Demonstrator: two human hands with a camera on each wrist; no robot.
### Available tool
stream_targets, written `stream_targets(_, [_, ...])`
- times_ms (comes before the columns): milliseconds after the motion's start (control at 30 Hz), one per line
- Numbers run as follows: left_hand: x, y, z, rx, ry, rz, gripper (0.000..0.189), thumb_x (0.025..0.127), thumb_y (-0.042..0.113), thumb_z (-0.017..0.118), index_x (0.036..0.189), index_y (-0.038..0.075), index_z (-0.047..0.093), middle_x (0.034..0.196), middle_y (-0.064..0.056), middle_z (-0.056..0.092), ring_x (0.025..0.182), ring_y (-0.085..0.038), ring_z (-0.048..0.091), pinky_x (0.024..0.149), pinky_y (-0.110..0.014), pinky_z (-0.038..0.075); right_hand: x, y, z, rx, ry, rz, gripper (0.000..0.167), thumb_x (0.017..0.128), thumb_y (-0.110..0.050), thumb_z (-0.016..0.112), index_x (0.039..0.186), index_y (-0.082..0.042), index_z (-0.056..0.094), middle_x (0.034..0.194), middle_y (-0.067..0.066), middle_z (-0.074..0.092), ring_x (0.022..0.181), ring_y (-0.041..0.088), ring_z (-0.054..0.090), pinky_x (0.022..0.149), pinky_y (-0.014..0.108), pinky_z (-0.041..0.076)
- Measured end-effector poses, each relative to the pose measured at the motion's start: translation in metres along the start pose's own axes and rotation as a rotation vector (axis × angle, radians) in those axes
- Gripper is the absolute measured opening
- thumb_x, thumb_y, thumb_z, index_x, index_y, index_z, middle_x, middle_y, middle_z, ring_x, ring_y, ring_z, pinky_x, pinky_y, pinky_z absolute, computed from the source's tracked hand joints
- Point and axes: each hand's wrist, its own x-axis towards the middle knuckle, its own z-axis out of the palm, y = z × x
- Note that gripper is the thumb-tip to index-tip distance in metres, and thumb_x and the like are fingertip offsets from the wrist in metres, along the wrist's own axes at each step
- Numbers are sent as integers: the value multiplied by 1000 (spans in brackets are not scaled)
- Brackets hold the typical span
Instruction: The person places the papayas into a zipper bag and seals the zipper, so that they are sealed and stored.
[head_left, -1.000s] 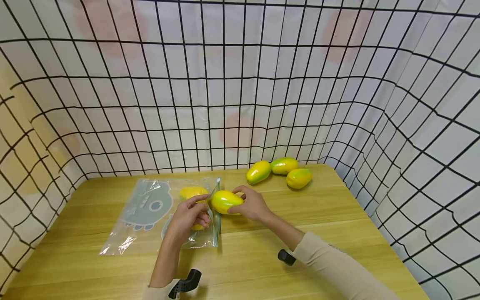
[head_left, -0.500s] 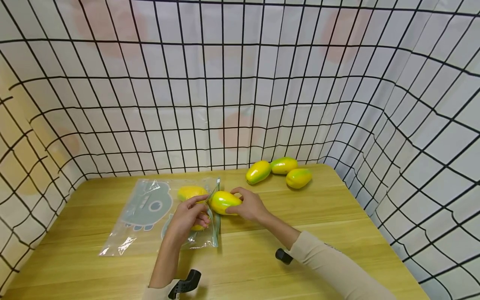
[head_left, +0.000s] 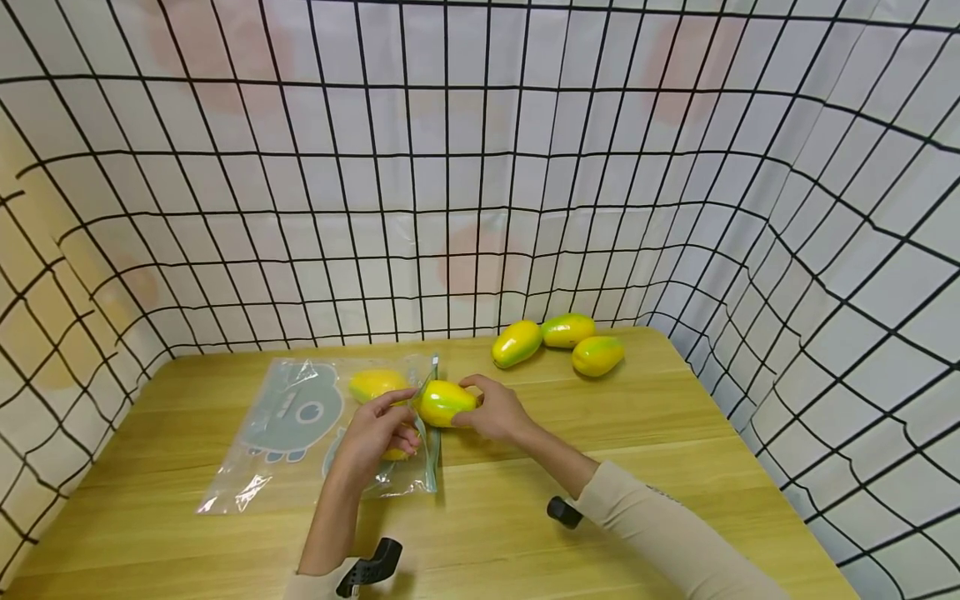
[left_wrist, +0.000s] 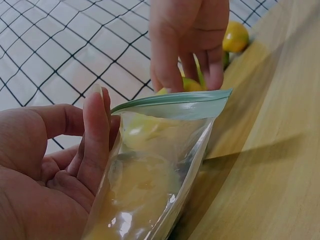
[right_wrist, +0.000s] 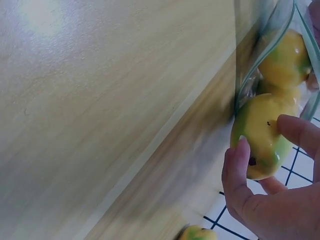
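Observation:
My right hand [head_left: 495, 410] grips a yellow-green mango [head_left: 444, 403] by its near end, with thumb and fingers spread around it. The mango's far end lies within the mouth of a clear zip bag [head_left: 292, 479] with a green seal strip. At that mouth my left hand [head_left: 378, 429] pinches the bag's edge, its fingers bent. Inside the bag lies another mango [head_left: 375, 385], and more yellow fruit shows partly behind the left hand. In the right wrist view the held mango [right_wrist: 260, 135] sits between the seal strips, right against a mango [right_wrist: 285, 60] in the bag.
Three more mangoes [head_left: 567, 332] lie grouped at the back right of the wooden table [head_left: 480, 533]. A black wire grid [head_left: 450, 208] over white sheeting rises along the back and both sides. The bag has a grey-blue cartoon print [head_left: 300, 408].
My right hand has pushed the mango a little to the left, deeper into the bag's mouth. The upper mango in the bag has shifted left too. The left hand stays in place.

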Motion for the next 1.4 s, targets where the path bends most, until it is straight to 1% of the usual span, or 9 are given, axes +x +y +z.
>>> stream_targets(200, [-1,1,0,5,1,0,43,98,7,55,141,3,56,72,-6,64,57,-13,64,57,-24,59,1,-4,0,22,8,16,62,79,-23,82,136,-12,62,118,15,68,100,24,63,82,36,55])
stream_targets(400, [-1,1,0,8,6,-7,43,98,8,56,141,4,56,68,-6,64,57,-14,63,57,-24,59,3,-3,2,44,33,27,56,80,-22,83,131,-7,64,117,15,68,101,26,64,85,38,56])
stream_targets(533, [-1,2,0,6,4,-3,43,98,8,56,141,3,55,70,-6,64,57,-14,63,57,-23,59,4,-1,3,57,41,29,53,81,-24,83,127,-5,64,111,14,68,95,23,63,79,34,56])
stream_targets(733, [0,1,-1,0,7,-4,42,98,6,54,140,3,56,69,-6,64,56,-14,63,57,-24,59,3,-1,6,92,32,18,55,83,-27,82,130,-6,63,101,10,70,78,17,63,64,26,51])
stream_targets(800, [0,0,-1,0,8,-4,42,98,6,54,140,3,56,68,-6,64,56,-14,63,56,-24,59,2,-2,8,114,29,19,55,83,-27,82,130,-6,62,99,10,71,72,16,63,60,25,51])
stream_targets(900, [0,1,-1,3,8,-2,42,98,6,54,140,3,56,67,-5,64,55,-13,63,56,-24,59,2,-3,10,138,28,21,54,84,-26,81,130,-4,62,100,11,71,68,15,62,57,24,50])
stream_targets(1167, [0,1,0,6,1,-6,44,99,8,55,142,4,55,67,-5,64,56,-14,63,57,-24,59,4,-4,14,130,21,27,55,86,-28,79,132,-3,60,103,11,68,68,14,58,60,23,48])
stream_targets(1267, [0,1,0,7,2,-7,43,99,8,56,142,4,55,67,-6,65,56,-14,63,57,-25,59,5,-4,15,136,12,39,55,88,-27,76,134,-2,59,100,10,68,69,13,58,61,23,48])
stream_targets(1400, [-1,1,0,7,1,-7,43,99,9,56,141,5,56,67,-6,65,56,-14,63,58,-25,60,6,-7,17,156,13,61,53,88,-25,74,133,0,58,90,10,70,68,13,58,60,23,47])
